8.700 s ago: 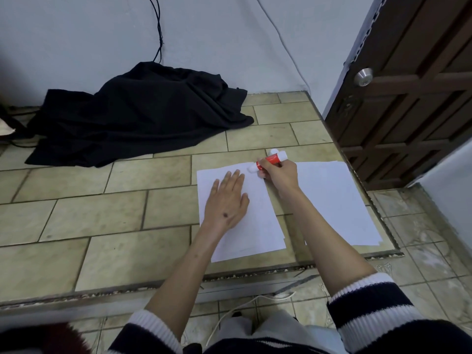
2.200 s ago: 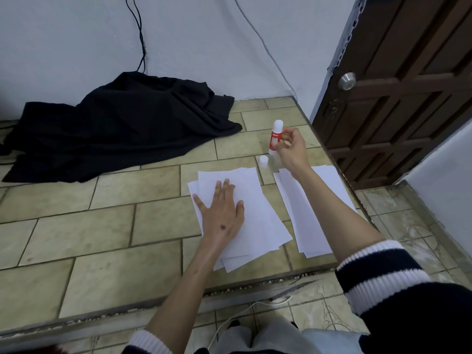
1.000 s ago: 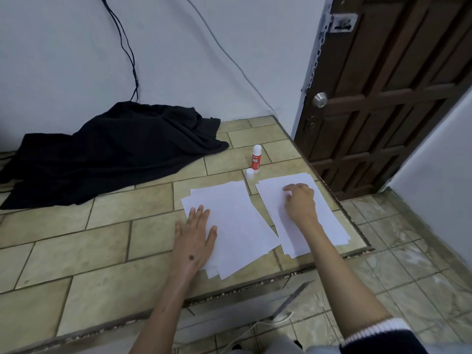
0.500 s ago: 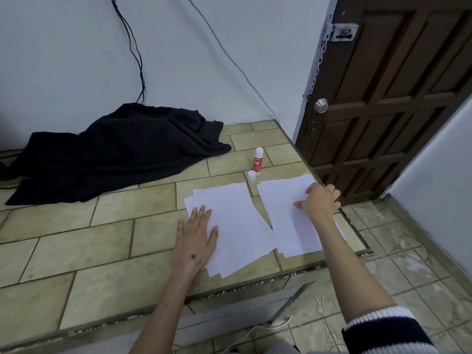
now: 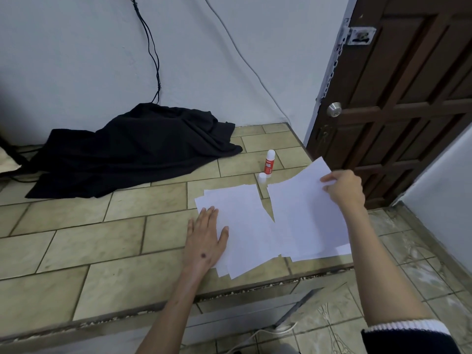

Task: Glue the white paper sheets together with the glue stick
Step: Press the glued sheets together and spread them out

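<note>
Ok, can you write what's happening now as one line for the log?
left hand: flat on left paper stack | right hand: pinching lifted sheet | glue stick: upright on tiles, uncapped | cap: beside it

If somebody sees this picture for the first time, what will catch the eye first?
Probably the right hand lifting a white sheet by its far corner, above the right paper pile near the step's edge. Next, the left hand lying flat on the left pile. Behind them stands the red glue stick, uncapped, and a black cloth by the wall.
</note>
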